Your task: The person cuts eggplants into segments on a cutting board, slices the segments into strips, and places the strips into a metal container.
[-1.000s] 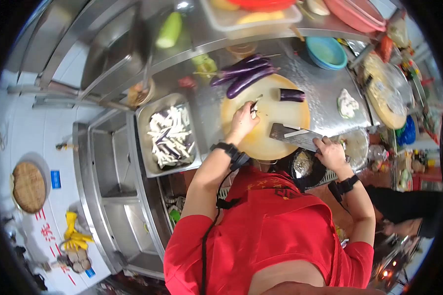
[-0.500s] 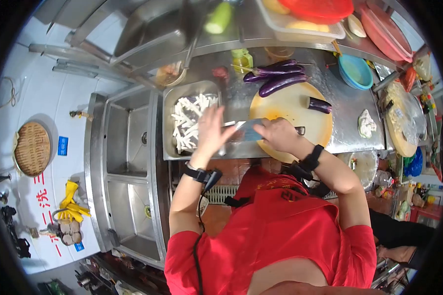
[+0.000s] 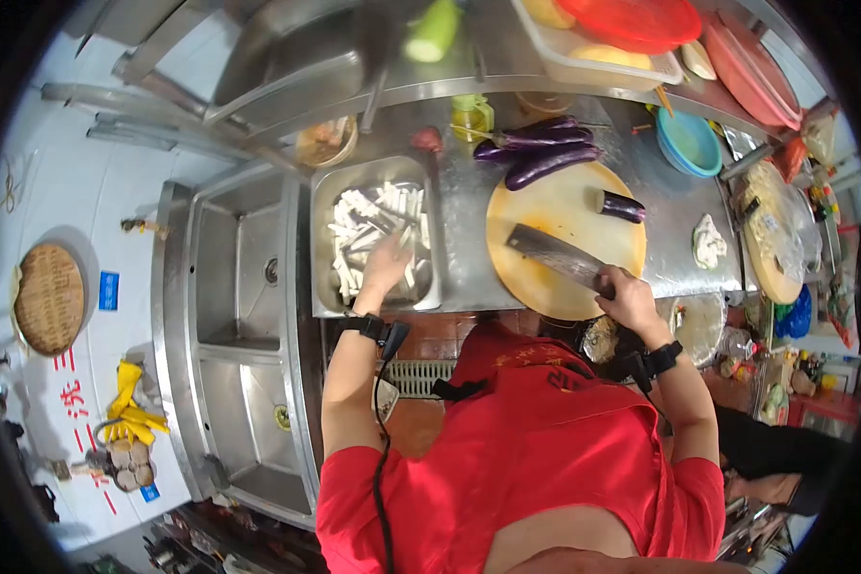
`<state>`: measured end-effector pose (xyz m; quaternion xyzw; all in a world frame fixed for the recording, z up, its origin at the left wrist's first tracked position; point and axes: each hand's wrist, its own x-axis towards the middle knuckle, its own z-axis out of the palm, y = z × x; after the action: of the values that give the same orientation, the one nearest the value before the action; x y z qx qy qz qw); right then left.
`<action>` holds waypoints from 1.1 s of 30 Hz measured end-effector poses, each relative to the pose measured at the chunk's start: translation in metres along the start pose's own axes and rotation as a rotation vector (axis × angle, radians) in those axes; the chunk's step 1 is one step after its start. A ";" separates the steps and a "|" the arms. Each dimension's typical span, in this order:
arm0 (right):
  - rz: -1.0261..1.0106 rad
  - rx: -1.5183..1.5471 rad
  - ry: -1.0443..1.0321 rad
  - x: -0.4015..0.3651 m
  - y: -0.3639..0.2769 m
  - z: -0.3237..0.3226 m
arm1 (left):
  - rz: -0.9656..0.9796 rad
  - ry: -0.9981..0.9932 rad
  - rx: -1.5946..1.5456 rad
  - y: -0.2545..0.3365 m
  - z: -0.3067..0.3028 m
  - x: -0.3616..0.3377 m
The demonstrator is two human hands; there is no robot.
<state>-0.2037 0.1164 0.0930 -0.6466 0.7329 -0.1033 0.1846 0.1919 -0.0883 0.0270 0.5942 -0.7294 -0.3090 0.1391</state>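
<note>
My right hand (image 3: 629, 298) is closed round the handle of a cleaver (image 3: 557, 256), its blade over the round cutting board (image 3: 584, 191). At the board's upper right lies a cut piece of eggplant (image 3: 621, 206). My left hand (image 3: 388, 262) reaches into a steel tray (image 3: 434, 215) and touches the pale cut eggplant strips (image 3: 354, 234) there. Its fingers are partly apart, with the tips hard to make out among the strips. Several whole eggplants (image 3: 551, 165) rest at the board's far edge.
A double sink (image 3: 241, 258) stands to the left. Behind the board are a jar of yellowish liquid (image 3: 472, 120) and a blue bowl (image 3: 689, 142). A crumpled white cloth (image 3: 709, 241) lies to the right. A steel shelf (image 3: 507, 81) overhangs the counter's back.
My left hand has moved down into the tray of strips. My right hand has drawn the cleaver rightward from beside the tray to over the board.
</note>
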 end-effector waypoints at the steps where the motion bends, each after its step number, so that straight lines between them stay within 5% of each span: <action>1: 0.026 -0.002 0.010 -0.011 0.012 0.000 | 0.058 0.035 0.065 0.016 -0.003 0.001; 7: 0.262 0.115 0.179 -0.065 0.057 0.030 | 0.277 0.215 0.277 0.095 0.015 0.039; 13: 0.447 0.013 0.180 -0.086 0.060 0.087 | 0.500 -0.025 0.259 0.182 0.080 0.073; 16: 0.468 -0.005 0.187 -0.085 0.052 0.088 | 0.515 0.035 0.306 0.208 0.116 0.093; 20: 0.499 0.029 0.202 -0.086 0.051 0.090 | 0.599 0.342 0.429 0.214 0.148 0.130; 33: 0.511 0.072 0.128 -0.085 0.048 0.080 | 0.506 0.182 0.834 0.197 0.136 0.197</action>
<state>-0.2072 0.2145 0.0131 -0.4259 0.8783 -0.1200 0.1810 -0.0896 -0.2170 0.0112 0.4283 -0.8971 0.1056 0.0235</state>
